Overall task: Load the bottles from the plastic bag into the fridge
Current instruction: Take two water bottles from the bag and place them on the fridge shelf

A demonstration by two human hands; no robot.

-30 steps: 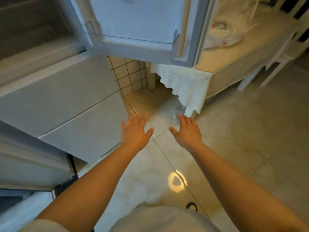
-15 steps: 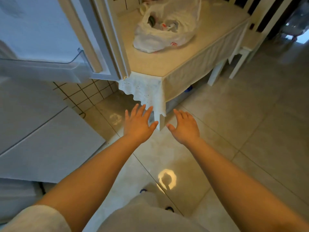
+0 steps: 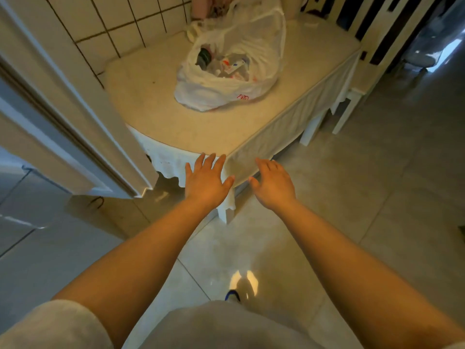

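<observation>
Fridge door (image 3: pixel 75 137) left of table (image 3: pixel 161 117); bag (image 3: pixel 234 64) atop

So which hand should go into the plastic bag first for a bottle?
Probably the right hand. It is open and empty, on the side nearer the plastic bag on the table. The left hand, also open and empty, is nearer the open fridge door, so it suits loading.

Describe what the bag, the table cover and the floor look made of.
Plastic bag: thin, translucent white film, crinkled, contents showing through. Table cover: apparently cloth, matte cream, hanging in soft folds with a scalloped edge. Floor: glossy beige tile, probably ceramic, with grout lines and a light's reflection.
</observation>
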